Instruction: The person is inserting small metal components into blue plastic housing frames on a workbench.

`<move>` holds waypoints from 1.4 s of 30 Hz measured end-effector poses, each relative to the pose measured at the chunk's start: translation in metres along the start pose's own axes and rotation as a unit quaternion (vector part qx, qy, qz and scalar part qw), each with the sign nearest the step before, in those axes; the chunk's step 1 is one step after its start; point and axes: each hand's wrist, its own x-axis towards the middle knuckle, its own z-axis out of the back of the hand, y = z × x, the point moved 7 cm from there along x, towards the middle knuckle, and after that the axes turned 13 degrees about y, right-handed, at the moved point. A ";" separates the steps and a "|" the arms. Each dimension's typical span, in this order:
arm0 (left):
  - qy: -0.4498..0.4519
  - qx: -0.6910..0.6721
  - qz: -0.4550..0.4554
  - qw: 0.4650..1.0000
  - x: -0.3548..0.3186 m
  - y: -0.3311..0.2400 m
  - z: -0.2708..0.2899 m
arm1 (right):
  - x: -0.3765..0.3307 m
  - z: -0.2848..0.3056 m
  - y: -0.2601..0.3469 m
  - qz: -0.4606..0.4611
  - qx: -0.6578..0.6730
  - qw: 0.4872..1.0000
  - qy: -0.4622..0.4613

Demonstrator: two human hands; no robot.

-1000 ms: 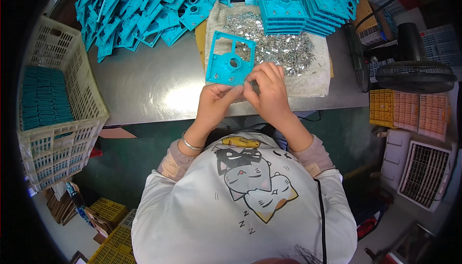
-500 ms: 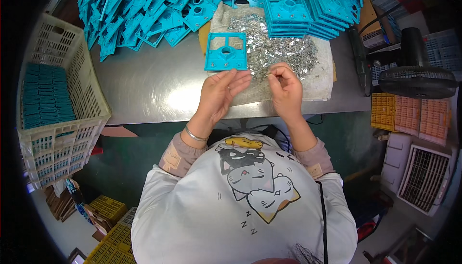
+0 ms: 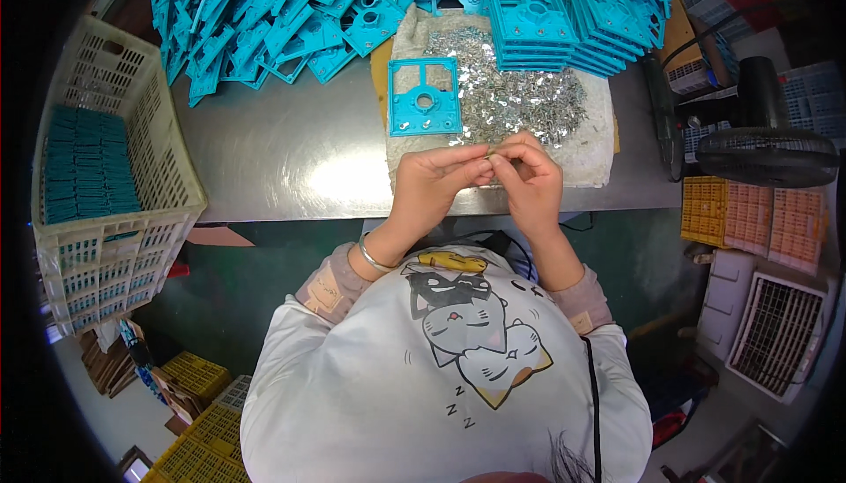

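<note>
In front of me, above the table's near edge, my left hand (image 3: 432, 185) and my right hand (image 3: 534, 185) meet fingertip to fingertip. Both are closed in a pinch around something too small to make out. Just beyond my left hand lies a square teal plastic frame (image 3: 406, 113) with a round hole and small metal pieces along its near side; neither hand touches it. Right of that frame spreads a heap of small silvery metal parts (image 3: 529, 100) on a pale cloth (image 3: 593, 144).
Teal frames (image 3: 264, 20) pile up along the table's far side, with neat stacks (image 3: 533, 29) behind the metal parts. At left stands a white crate (image 3: 167, 148) holding teal pieces. A black fan (image 3: 767, 152) is at right. The metal table (image 3: 291, 139) ends close to my body.
My left hand has come off the teal frame and moved right to meet my right hand. The frame now lies by itself on the cloth. My right hand has drawn slightly nearer to me.
</note>
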 end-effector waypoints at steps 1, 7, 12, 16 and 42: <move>0.001 0.000 0.001 1.000 -0.001 0.002 0.000 | 0.000 0.000 0.001 -0.020 0.011 1.000 0.008; 0.003 0.196 -0.082 0.977 -0.004 -0.007 -0.003 | -0.007 0.004 -0.019 -0.156 0.214 0.964 0.025; -0.024 0.321 -0.102 0.941 -0.005 -0.020 -0.010 | -0.003 0.008 -0.015 -0.133 0.112 0.984 0.032; -0.004 0.127 -0.051 0.991 0.000 0.001 0.001 | -0.001 0.007 -0.020 -0.217 0.225 0.949 0.043; 0.023 -0.082 -0.004 0.996 -0.001 0.021 0.015 | 0.057 0.066 -0.010 -0.051 -0.377 0.925 -0.014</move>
